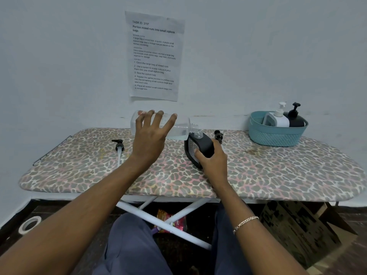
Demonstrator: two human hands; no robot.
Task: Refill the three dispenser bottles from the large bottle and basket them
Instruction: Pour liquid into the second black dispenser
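Clear plastic showed liquid pooled along the lower side of the large bottle (pixel 178 129), which our left hand (pixel 151 135) held on its side above the ironing board (pixel 278 171), fingers spread across its body. Our right hand (pixel 213 161) gripped the black dispenser bottle (pixel 200 143), fingers curled round it, tilting its open neck just under the spout. We judged it best to line the necks up and tip slowly, so nothing spilled. Two other dispenser bottles stood in the teal basket (pixel 276 137).

Large bottle (pixel 179 129) left of dispenser bottle (pixel 200 145); basket (pixel 276 136) far right.
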